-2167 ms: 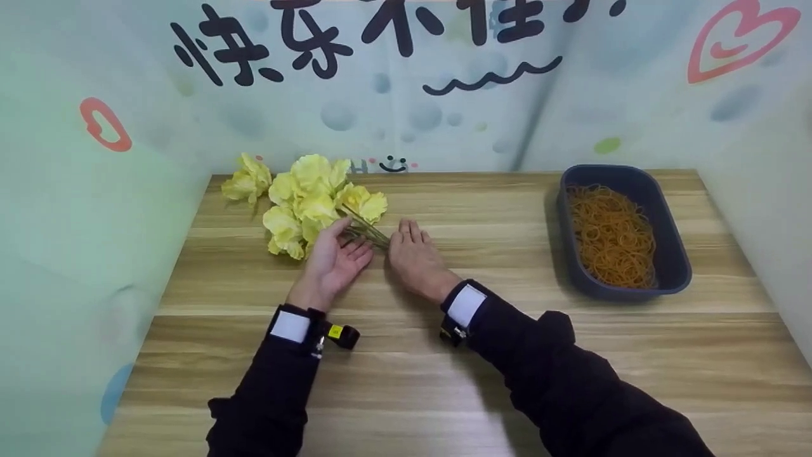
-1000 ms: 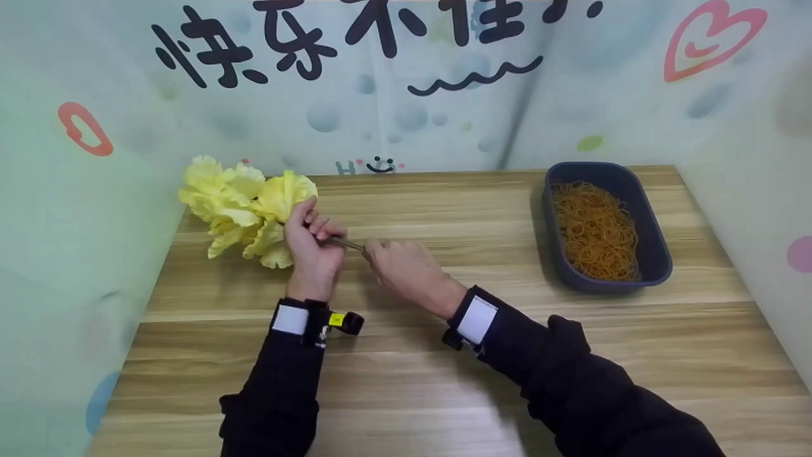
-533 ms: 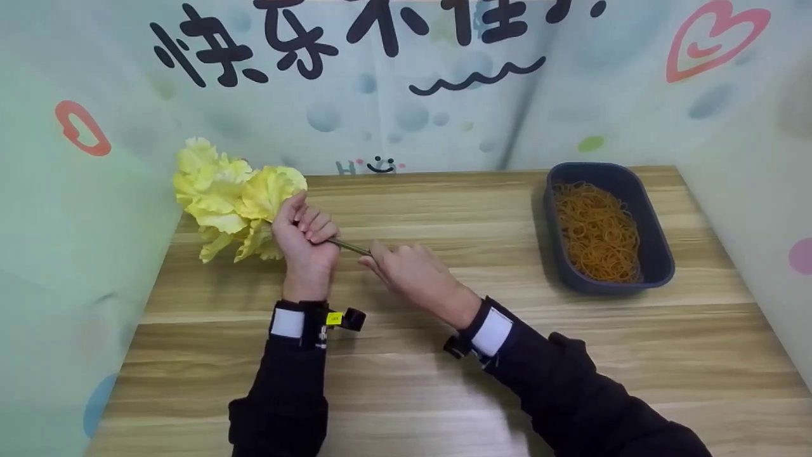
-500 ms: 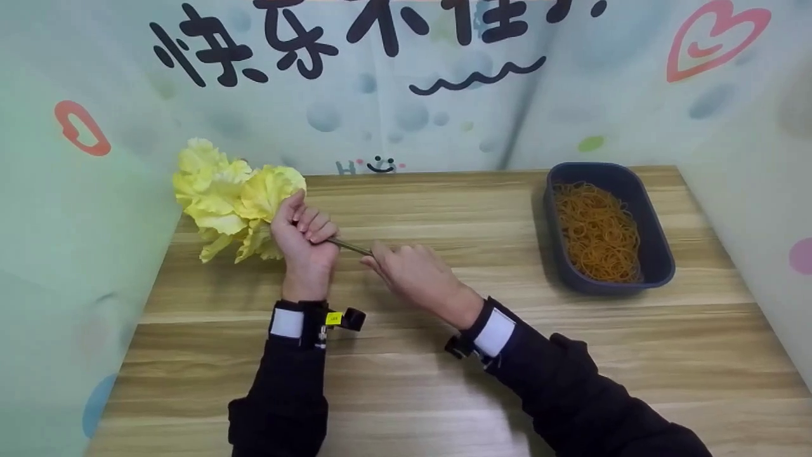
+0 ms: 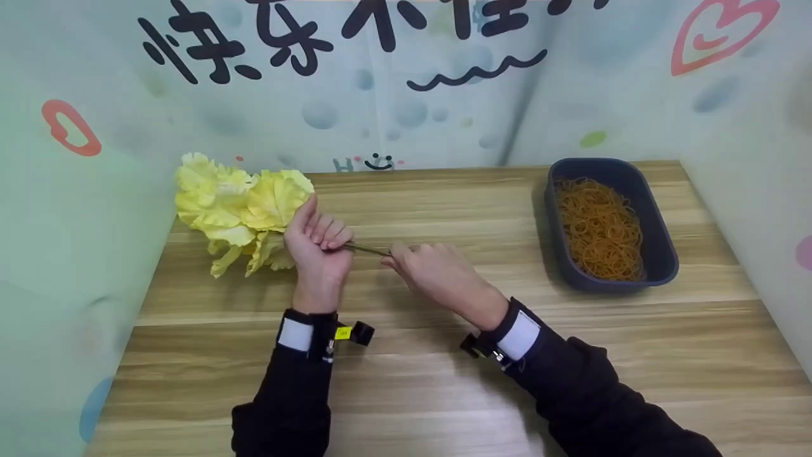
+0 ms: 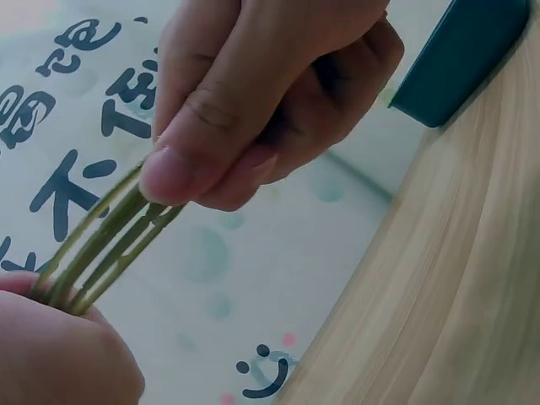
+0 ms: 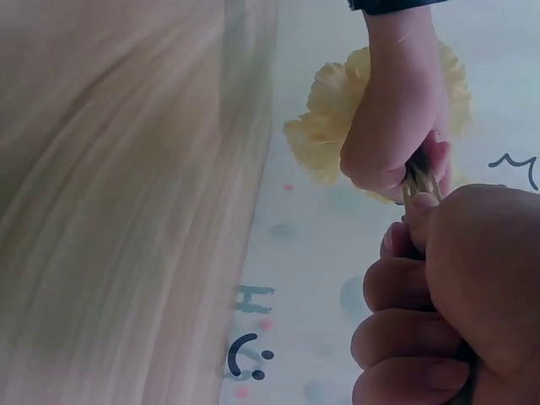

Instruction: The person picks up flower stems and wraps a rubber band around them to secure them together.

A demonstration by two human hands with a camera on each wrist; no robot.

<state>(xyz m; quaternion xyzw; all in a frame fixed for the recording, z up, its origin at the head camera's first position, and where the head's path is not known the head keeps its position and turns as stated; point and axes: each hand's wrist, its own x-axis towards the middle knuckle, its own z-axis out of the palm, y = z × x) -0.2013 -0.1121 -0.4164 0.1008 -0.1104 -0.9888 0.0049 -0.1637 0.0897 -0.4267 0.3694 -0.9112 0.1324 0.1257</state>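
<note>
A bunch of yellow artificial-looking flowers (image 5: 244, 206) is held above the table's left side, blossoms to the left. My left hand (image 5: 320, 247) grips the stems just below the blossoms, its fingers curled round them. To the right, my right hand (image 5: 444, 279) pinches the lower ends of the green stems (image 5: 368, 249) between thumb and fingers. In the left wrist view, several thin stems (image 6: 110, 240) run side by side between the two hands. The right wrist view shows the blossoms (image 7: 333, 105) behind the left hand (image 7: 396, 118).
At the back right of the wooden table (image 5: 412, 368) stands a dark blue box (image 5: 663, 273) holding a heap of orange-brown rubber bands (image 5: 599, 235). A printed cloth backdrop (image 5: 412, 127) rises behind the table, with pale walls at both sides.
The flowers lay on the table with my hands beside their stems; both hands now grip them, raised. Over the last half second, hands and bunch have shifted slightly right and toward me.
</note>
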